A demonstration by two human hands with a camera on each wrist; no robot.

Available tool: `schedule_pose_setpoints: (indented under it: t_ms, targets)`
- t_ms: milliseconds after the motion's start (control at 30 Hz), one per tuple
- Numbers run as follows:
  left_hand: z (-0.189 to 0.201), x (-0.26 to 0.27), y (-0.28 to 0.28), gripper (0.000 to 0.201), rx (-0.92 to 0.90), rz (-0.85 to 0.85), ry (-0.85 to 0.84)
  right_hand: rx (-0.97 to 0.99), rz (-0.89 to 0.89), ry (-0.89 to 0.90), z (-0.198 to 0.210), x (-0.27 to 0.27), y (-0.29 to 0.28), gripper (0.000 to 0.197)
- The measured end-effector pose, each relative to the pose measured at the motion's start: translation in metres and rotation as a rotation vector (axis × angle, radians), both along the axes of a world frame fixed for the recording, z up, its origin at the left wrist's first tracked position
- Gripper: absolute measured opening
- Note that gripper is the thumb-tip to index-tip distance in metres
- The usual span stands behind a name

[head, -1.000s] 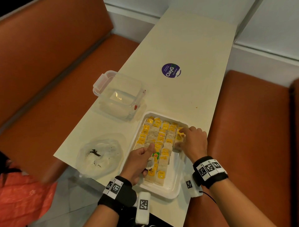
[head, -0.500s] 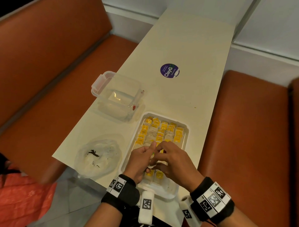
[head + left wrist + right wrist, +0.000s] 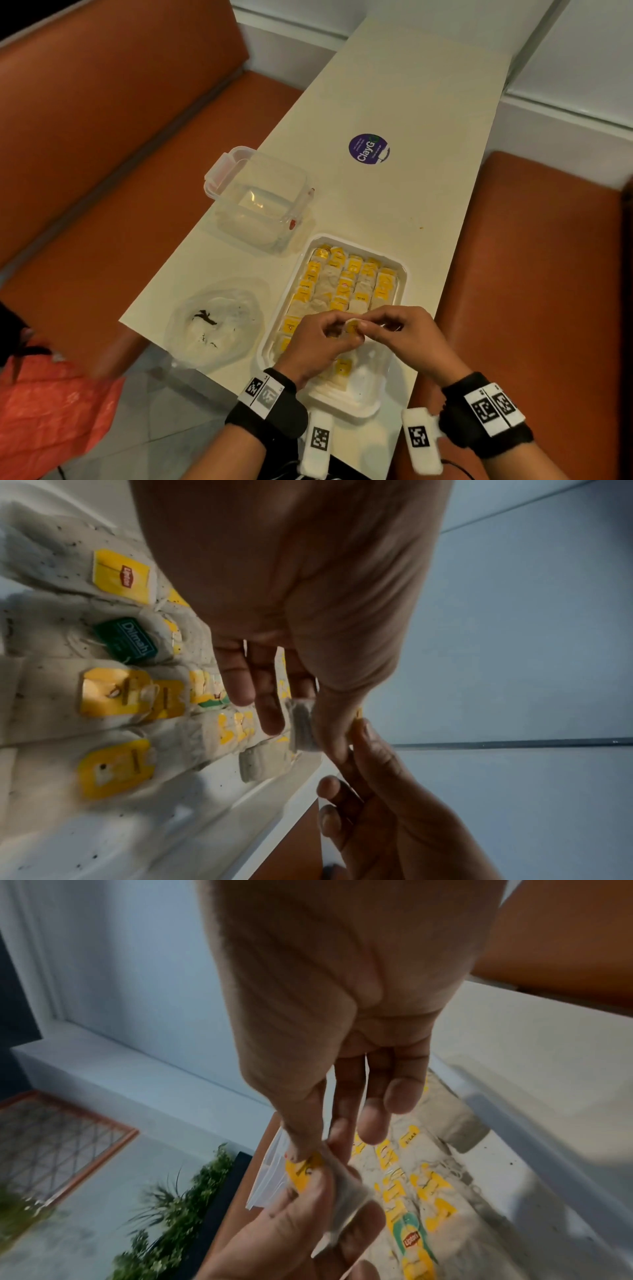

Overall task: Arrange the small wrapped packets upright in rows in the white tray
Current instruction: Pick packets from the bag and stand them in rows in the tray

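Note:
A white tray (image 3: 403,270) on the cream table holds several rows of small tea-bag packets (image 3: 346,284) with yellow tags. Over the tray's near half both hands meet around one packet (image 3: 352,327). My left hand (image 3: 320,337) pinches its pale pouch (image 3: 346,1194) between thumb and fingers. My right hand (image 3: 399,329) pinches its yellow tag (image 3: 303,1171) with thumb and forefinger. The left wrist view has the held pouch (image 3: 303,725) under the thumb, above the tray's rows (image 3: 116,696). The near right part of the tray (image 3: 373,370) is bare.
A clear plastic box (image 3: 260,202) with a clip lid stands beyond the tray to the left. A crumpled clear bag (image 3: 214,325) with dark crumbs lies at the table's near left corner. A purple round sticker (image 3: 369,149) marks the table. Orange benches (image 3: 534,274) flank both sides.
My right hand left the tray's far right rows and came back to meet the left hand. Both now hold one packet raised slightly over the tray's near half.

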State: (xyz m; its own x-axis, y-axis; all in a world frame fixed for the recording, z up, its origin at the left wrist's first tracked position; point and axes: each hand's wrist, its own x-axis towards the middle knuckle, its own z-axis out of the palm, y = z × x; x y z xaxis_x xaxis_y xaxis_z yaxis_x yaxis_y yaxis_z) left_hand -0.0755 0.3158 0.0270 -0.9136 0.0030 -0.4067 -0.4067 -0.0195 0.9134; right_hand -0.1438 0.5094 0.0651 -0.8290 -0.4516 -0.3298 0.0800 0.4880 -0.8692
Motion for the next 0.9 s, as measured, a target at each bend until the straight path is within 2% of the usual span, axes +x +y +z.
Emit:
schedule_pose_setpoints:
  t_ms: [133,200,367,467,667,900]
  targets:
    - [-0.012,-0.002,0.007,0.006,-0.11,0.029,-0.039,0.073,-0.017,-0.002,-0.005,-0.003,0.008,0.007]
    - [-0.017,-0.003,0.01,0.01,-0.146,-0.004,-0.053,0.15,0.015,0.018,-0.008,-0.005,0.011,0.012]
    - [-0.021,-0.005,0.014,0.017,-0.283,-0.087,-0.058,0.232,0.003,0.031,-0.013,-0.014,0.011,0.007]
    - [-0.02,-0.004,0.011,0.016,-0.332,-0.053,-0.122,0.393,-0.017,0.101,-0.022,-0.029,0.014,0.005]
    - [-0.009,0.005,-0.01,0.015,-0.286,0.056,-0.143,0.681,0.126,0.145,-0.036,-0.048,0.004,0.003]
    - [0.004,0.02,-0.047,0.009,-0.225,0.215,-0.143,0.804,0.154,0.228,-0.048,-0.054,-0.007,0.012]
